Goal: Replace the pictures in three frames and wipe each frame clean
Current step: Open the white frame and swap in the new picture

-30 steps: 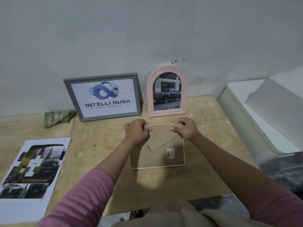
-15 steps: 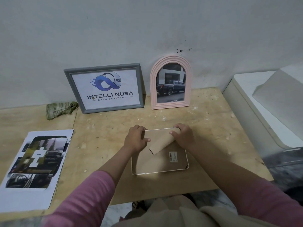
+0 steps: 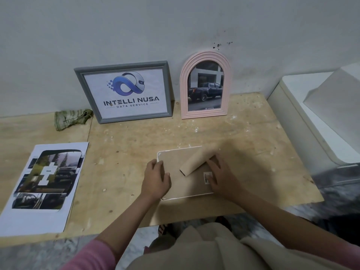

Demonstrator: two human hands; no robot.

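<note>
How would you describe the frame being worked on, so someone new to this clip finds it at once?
Start at the wooden table against the grey wall, where a grey frame and a pink arched frame stand upright. Nearer the front edge, a white frame lies under both hands. Unlike the two standing frames, it lies face down, showing a brown cardboard back with a raised stand flap.

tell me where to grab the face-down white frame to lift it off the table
Take the white frame by its bare near edge, coming from the person's side. It lies flat, back up, so thumb over and fingers under that rim; the stand flap sticks up mid-back.
</note>
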